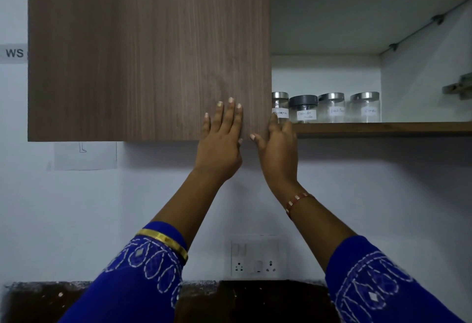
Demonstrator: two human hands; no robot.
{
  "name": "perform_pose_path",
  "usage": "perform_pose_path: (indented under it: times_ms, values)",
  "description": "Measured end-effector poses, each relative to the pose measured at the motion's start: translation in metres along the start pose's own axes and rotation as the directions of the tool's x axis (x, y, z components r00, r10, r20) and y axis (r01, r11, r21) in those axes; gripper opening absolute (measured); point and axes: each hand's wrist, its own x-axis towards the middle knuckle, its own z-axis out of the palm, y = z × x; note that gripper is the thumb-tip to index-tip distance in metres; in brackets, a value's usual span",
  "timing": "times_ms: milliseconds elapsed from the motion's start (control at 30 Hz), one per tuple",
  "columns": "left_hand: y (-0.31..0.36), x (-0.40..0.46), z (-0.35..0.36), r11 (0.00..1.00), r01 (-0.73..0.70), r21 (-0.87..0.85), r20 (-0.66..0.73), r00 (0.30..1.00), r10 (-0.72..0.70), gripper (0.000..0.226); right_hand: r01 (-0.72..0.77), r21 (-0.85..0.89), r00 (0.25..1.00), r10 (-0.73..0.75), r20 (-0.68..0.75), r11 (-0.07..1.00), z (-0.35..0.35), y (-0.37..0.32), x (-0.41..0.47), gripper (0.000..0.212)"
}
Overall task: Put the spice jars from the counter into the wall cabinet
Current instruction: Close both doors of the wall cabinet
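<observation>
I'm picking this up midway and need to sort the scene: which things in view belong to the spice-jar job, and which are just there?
Job:
- four clear glass spice jars with white labels, on the lower shelf
- brown wood-grain cabinet door
- left hand, flat on the door
- right hand, at the door's edge

Just there:
- white wall socket plate
- paper sheet taped to the wall
- dark stone counter

Dim, bluish light with muted colours throughout. A soft shadow lies on the wall (pixel 332 159) under the cabinet (pixel 143 49). The counter (pixel 250 302) is almost black. The sleeves (pixel 378 287) near the camera are blurred, and the jar labels (pixel 306 114) are soft. Wide-angle bending shows at the right edge; no glare.
</observation>
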Motion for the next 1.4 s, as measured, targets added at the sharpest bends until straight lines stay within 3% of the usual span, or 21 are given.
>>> perform_pose_path:
  times_ms: [267, 467, 667, 933, 1400]
  values:
    - [0.004, -0.007, -0.001, 0.998, 0.0, -0.068, 0.016, 1.0, 0.002, 0.062, 0.025, -0.044, 0.998, -0.023, 0.059, 0.999, -0.007, 0.003, 0.001, 0.065]
    - [0.019, -0.006, -0.011, 0.967, 0.04, -0.251, 0.054, 0.998, -0.027, 0.057, 0.133, -0.15, 0.99, -0.125, 0.061, 0.98, -0.029, 0.009, 0.0, 0.061]
    - [0.056, -0.011, -0.016, 0.905, -0.052, -0.421, -0.009, 0.999, 0.053, 0.053, 0.214, -0.312, 0.976, -0.216, 0.03, 0.926, -0.074, 0.021, -0.005, 0.057]
    - [0.142, -0.014, -0.049, 0.808, -0.168, -0.565, -0.101, 0.986, 0.134, 0.052, 0.26, -0.614, 0.949, -0.315, 0.019, 0.745, -0.183, 0.062, -0.005, 0.05]
    - [0.374, -0.016, -0.148, 0.587, -0.377, -0.716, -0.253, 0.925, 0.284, 0.052, 0.108, -0.835, 0.932, -0.346, -0.103, 0.54, -0.43, 0.128, -0.016, 0.05]
